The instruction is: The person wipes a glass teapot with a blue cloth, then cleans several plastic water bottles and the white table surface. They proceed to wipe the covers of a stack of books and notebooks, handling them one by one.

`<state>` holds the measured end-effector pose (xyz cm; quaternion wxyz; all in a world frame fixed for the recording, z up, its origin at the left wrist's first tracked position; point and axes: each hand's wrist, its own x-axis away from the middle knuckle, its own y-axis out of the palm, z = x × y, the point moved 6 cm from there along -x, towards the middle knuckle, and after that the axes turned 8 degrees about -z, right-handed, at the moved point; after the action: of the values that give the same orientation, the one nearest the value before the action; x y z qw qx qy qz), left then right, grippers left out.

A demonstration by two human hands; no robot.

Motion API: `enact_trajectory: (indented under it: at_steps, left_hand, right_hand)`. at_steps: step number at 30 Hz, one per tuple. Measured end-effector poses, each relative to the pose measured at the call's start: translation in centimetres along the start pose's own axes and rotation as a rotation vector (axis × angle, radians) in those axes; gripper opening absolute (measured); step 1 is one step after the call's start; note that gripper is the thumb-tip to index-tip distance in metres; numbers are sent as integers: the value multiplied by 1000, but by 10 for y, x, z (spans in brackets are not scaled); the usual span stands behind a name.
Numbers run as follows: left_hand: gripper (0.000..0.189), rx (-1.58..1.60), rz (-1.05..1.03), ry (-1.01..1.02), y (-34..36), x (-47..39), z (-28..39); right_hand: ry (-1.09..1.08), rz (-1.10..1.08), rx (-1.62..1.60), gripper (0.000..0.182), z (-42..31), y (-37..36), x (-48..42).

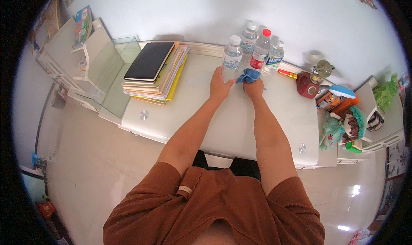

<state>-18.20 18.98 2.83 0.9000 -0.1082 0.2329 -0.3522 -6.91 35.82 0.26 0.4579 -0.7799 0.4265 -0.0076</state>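
Observation:
My left hand (pixel 221 86) is wrapped around the lower part of a clear plastic bottle (pixel 232 58) with a white cap, which stands upright on the cream-white cabinet top (pixel 186 116). Bunched in my right hand (pixel 254 89) is a blue cloth (pixel 249 75), just to the right of that bottle. Close behind the cloth are a red-capped bottle (pixel 260 48), a second white-capped bottle (pixel 248 39) near the wall, and a smaller bottle (pixel 274 56) with a blue and green label. My right fingers are partly hidden by the cloth.
A black notebook (pixel 149 60) lies on a stack of papers (pixel 154 90) at the left, beside a glass-walled compartment (pixel 112 84). On the right are a dark red wooden ornament (pixel 307 85), an orange can (pixel 328 100), a blue-white oval object (pixel 342 91) and a doll (pixel 349 125).

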Motion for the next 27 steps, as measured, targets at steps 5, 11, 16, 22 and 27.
enact_trajectory:
  at_steps: [5,11,16,22,27]
  left_hand:
    - [82,-126,-31,-77,-6,19,8]
    - [88,-155,-146,-70,-12,59,20]
    - [74,-210,-27,122,-24,97,26]
    - [70,-109,-54,123,-28,120,39]
    - [72,-145,-87,109,-28,117,48]
  right_hand:
    - [-129,29,-158,46,-11,-12,18]
    - [-114,-32,-201,51,-8,-18,31]
    - [-70,-102,-247,53,-34,-31,52]
    - [206,-243,-829,48,-38,-37,90]
    - [299,-151,-1284,55,-61,-60,123]
